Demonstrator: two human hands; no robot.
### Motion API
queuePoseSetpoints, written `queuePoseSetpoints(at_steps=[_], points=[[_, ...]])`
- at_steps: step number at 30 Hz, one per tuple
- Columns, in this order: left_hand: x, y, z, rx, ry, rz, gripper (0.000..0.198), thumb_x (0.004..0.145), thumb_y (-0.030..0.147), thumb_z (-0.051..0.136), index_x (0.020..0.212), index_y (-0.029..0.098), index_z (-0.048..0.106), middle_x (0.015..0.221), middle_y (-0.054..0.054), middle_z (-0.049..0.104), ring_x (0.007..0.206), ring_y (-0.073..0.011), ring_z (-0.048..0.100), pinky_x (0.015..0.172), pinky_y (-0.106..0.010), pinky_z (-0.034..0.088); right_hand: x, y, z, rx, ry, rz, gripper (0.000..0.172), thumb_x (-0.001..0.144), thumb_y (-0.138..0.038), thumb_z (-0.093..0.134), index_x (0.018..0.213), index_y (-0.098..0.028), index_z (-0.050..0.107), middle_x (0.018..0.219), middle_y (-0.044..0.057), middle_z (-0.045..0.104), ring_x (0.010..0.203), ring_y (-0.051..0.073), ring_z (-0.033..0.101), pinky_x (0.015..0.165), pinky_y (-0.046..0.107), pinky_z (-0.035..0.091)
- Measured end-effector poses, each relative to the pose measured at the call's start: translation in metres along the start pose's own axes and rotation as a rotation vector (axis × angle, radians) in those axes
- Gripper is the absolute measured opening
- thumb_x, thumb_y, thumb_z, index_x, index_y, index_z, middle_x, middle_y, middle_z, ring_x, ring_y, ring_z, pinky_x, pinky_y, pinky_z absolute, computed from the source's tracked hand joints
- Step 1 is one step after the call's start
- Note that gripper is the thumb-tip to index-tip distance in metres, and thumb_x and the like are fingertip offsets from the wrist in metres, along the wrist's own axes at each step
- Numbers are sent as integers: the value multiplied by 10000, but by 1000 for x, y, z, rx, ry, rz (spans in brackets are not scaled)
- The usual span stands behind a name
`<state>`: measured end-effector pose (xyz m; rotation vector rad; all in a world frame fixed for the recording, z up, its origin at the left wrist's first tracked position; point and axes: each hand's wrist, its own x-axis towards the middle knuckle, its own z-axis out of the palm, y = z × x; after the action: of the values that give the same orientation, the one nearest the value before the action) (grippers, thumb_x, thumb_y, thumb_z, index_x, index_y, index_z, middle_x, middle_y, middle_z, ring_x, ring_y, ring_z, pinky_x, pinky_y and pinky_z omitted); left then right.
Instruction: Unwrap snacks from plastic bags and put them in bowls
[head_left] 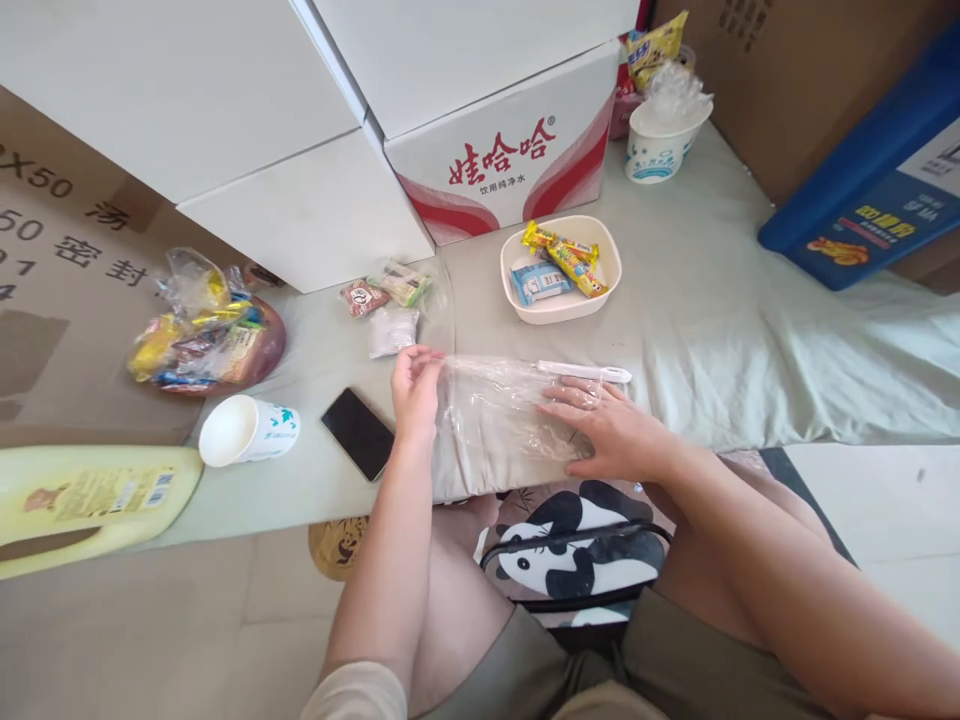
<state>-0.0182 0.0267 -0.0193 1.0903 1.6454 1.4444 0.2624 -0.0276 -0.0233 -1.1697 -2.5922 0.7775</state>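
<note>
A clear plastic bag (499, 410) lies flat on the cloth-covered surface in front of me. My left hand (417, 392) pinches its upper left corner between thumb and fingers. Spread out on the bag's right part is my right hand (611, 430), fingers stretched and palm down. Just above those fingertips lies a slim white tool (600, 372) with a small hole at its right end; its exact kind is unclear. Past the bag stands a white tray (511, 300) with several yellow and blue wrapped snacks. Several small packets (394, 330) lie beyond my left hand.
A black phone (358, 433) and a white paper cup (247, 430) on its side are at left, near a bowl of wrapped snacks (217, 340) and a yellow jug (97, 500). A paper cup holding plastic (660, 145) and a blue container (862, 180) stand at right.
</note>
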Motion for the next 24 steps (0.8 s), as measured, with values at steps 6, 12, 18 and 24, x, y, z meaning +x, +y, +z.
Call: queuePoseSetpoints(at_steps=[6,12,18,24], points=[[-19,-4,1,193,-165,389,173,809,354,660,868,208,590,831,-33,657,830,-187,652,829,-384,543,-4,7,-3,16,188,84,754,801,-401,685,1486,-214,433,1567,196,377,1397,382,444,1077,577,430],[-40,5,5,718,-833,536,559,673,362,804,1185,201,645,1429,-130,564,1409,-335,430,1176,-520,365,1,10,-6,173,318,214,651,856,-440,620,1448,-233,445,1626,213,215,1075,309,685,870,476,584],[-37,6,-3,868,-892,530,686,657,419,838,1281,218,636,1529,-126,479,1493,-377,302,1200,-587,307,1,18,-8,226,607,364,459,888,-398,566,1310,-219,552,1593,217,292,1079,301,684,888,490,572],[-32,-5,-6,656,-697,532,201,892,249,576,996,200,740,1323,-104,663,1307,-257,567,1119,-479,451,-5,13,-16,177,482,27,542,859,-541,622,1299,-228,571,1514,169,464,1398,360,446,1115,563,390]])
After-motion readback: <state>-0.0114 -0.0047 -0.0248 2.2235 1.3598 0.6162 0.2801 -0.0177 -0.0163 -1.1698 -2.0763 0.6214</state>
